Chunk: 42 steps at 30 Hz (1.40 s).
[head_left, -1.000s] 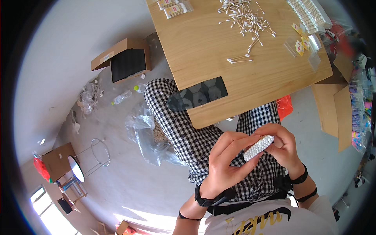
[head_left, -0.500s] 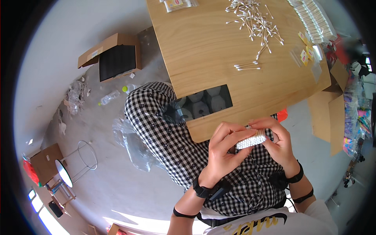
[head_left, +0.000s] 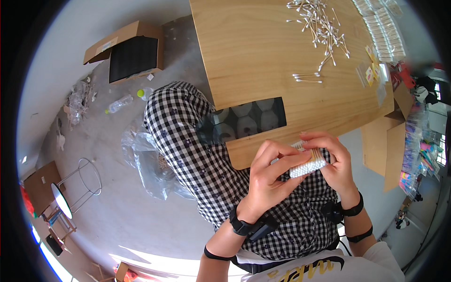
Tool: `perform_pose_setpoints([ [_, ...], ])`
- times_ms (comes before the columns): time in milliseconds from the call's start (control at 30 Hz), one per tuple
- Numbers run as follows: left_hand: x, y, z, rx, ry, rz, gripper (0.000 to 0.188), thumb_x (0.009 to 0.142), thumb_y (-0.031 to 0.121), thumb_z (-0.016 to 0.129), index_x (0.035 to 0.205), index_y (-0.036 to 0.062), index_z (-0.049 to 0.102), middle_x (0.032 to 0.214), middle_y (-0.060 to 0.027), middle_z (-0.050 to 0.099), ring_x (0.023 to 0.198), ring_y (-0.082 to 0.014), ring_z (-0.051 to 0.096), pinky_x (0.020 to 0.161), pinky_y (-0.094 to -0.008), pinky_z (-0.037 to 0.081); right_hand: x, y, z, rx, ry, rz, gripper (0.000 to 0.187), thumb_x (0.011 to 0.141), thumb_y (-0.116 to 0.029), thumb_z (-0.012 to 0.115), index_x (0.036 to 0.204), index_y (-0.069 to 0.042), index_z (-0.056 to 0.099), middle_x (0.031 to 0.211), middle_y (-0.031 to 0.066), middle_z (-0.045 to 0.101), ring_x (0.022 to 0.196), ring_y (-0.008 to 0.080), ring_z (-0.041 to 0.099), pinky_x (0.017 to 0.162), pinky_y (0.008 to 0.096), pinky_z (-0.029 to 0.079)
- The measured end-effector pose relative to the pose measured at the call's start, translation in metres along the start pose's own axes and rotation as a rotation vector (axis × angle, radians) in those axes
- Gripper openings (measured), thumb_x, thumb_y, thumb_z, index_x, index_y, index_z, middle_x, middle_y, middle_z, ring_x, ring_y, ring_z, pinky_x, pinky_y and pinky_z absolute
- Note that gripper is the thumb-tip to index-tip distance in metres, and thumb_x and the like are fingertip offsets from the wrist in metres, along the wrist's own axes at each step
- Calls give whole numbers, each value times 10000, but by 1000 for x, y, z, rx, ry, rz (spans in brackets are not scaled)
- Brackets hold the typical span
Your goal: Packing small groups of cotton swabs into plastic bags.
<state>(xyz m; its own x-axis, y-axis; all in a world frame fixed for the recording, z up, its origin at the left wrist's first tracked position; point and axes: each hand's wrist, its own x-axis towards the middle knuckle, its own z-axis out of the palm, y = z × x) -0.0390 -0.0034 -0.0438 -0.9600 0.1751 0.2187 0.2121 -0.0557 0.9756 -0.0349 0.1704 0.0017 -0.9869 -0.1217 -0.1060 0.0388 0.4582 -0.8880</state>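
Both my hands hold one tight bundle of cotton swabs [head_left: 308, 168] over my lap, just off the table's near edge. Its white cotton tips face me, and the pale sticks run away behind them. My left hand [head_left: 272, 174] grips the bundle from the left, fingers curled over the top and thumb below. My right hand [head_left: 336, 162] closes on it from the right, thumb and fingers bent round that end. A heap of loose cotton swabs [head_left: 322, 28] is spread on the wooden table [head_left: 249, 51], and a few separate swabs [head_left: 307, 77] lie nearer me.
Packed rows of swabs [head_left: 383, 33] stand at the table's far right, with small yellow cards [head_left: 370, 73] nearby. A dark translucent panel [head_left: 251, 120] covers the near left corner. Cardboard boxes [head_left: 376, 145] sit right of the table; a stool [head_left: 63, 199] and plastic bottles [head_left: 120, 104] are on the floor.
The bundle has tilted in my hands, showing more of its sticks, and my right fingers have shifted on it. My view has moved a little, so the table appears farther right.
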Motion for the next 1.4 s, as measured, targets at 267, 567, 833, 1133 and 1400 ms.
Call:
perform_pose_setpoints([
  [267,0,2,1,81,20,105,395,607,62,843,986,61,733,886,-42,621,787,-193,593,638,-306,473,-3,-5,-5,-105,-47,-44,252,785,36,607,1016,-48,660,1130,96,662,1066,261,609,922,362,457],
  [567,-1,0,-2,124,7,156,416,594,64,808,1002,84,728,881,-33,606,759,-203,577,609,-315,477,-7,-23,-14,-63,-50,-158,243,783,32,645,1006,-58,680,1081,96,670,1020,276,623,894,360,475],
  [833,-2,4,-2,212,22,245,391,595,75,778,983,111,743,924,-9,613,806,-193,577,633,-310,471,-10,-23,-11,-55,17,-179,243,796,18,655,1026,-61,665,1049,106,672,998,281,627,860,381,492],
  [1133,-6,6,-3,214,-5,280,487,589,-22,714,1062,92,732,1059,-52,615,929,-215,576,713,-299,473,-14,-22,-9,-243,50,-417,263,734,104,652,930,-65,605,1056,116,674,1020,308,628,818,388,499],
  [1400,5,3,2,-584,263,-457,382,948,50,480,1322,-7,532,1158,-108,608,976,-122,572,794,-241,484,-17,-19,-18,-218,8,-457,264,745,106,635,902,-85,542,1031,105,695,1011,309,634,810,382,496],
])
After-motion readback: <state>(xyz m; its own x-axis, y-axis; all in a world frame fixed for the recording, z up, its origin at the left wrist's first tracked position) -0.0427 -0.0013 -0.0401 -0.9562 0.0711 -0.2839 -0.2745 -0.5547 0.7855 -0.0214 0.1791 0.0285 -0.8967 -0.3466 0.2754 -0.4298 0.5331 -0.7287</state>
